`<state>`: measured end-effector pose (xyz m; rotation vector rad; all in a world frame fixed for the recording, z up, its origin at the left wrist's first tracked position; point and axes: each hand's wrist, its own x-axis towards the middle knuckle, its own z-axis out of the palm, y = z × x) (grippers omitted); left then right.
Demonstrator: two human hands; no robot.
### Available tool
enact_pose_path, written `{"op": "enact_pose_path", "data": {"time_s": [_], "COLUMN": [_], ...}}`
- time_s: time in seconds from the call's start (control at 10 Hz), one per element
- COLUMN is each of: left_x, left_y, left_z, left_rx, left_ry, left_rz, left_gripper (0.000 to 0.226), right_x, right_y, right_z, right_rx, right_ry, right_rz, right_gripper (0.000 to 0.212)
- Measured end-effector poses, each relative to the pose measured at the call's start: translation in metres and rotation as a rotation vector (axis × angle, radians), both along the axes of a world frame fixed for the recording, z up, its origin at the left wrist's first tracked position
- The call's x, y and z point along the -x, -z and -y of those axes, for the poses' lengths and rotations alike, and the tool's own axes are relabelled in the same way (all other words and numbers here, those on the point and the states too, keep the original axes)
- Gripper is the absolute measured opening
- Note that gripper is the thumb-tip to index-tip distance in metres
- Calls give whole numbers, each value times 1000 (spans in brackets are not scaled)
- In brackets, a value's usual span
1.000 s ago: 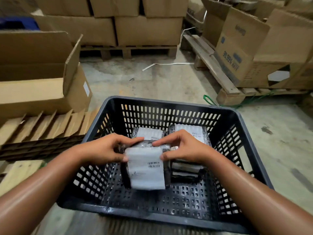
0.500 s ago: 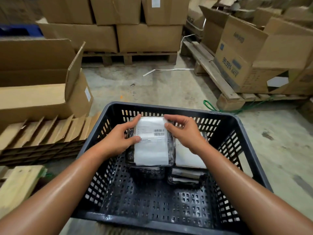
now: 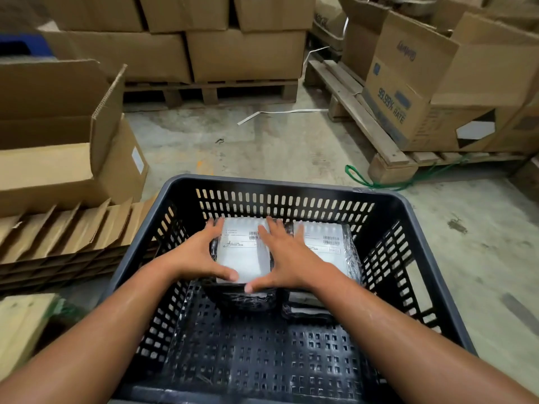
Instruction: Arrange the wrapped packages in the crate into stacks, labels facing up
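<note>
Top wrapped package [image 3: 243, 252] of the left stack lay label-up against the far wall of the black crate [image 3: 408, 205], its white label bearing a barcode near the far edge. The left hand [image 3: 194, 255] lay along the package's 9 o'clock side, fingers reaching toward the far-left corner and thumb stretched across the near edge; the right hand [image 3: 287, 259] lay along the 3 o'clock side, fingers spread flat over the label's right margin, thumb meeting the near edge from the other side. Both hands were spread flat and pressed against the package — framing it rather than curling round it; whether they bore any of its weight could not be told. Dark wrapped packages showed beneath it in the same stack.

At 3 o'clock of this stack, just beside it, stood the right stack [image 3: 323, 246], its top label also facing up, with further packages visible under it at the near side. The crate's perforated floor was bare toward 6 o'clock. Outside the crate: flattened cardboard dividers [image 3: 67, 228] at 9 o'clock, an open cardboard box [image 3: 67, 158] at 10 o'clock, a wooden pallet [image 3: 364, 123] at 1 o'clock — and a green strap [image 3: 354, 176] beside the pallet's near end.
</note>
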<state>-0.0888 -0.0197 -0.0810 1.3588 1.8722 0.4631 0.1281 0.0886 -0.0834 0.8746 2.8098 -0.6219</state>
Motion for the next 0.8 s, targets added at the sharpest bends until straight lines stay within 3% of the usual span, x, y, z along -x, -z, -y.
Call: {"op": "enact_pose_path", "data": {"time_s": [0.1, 0.6, 0.7, 0.8], "left_x": [1, 13, 12, 9], "left_y": [3, 17, 11, 7], "left_z": [-2, -16, -15, -12], "left_rx": [118, 121, 127, 139], "left_ry": [104, 154, 139, 134], "left_rz": [-61, -150, -154, -123], "left_gripper": [174, 185, 184, 182], "right_x": [-4, 0, -1, -6], "right_y": [12, 24, 22, 6], "right_z": [2, -9, -8, -15], "right_rx": [-101, -38, -22, 133], "right_ry": [-34, 106, 91, 143], "right_rz": [111, -85, -89, -235], "right_gripper": [159, 160, 156, 108]}}
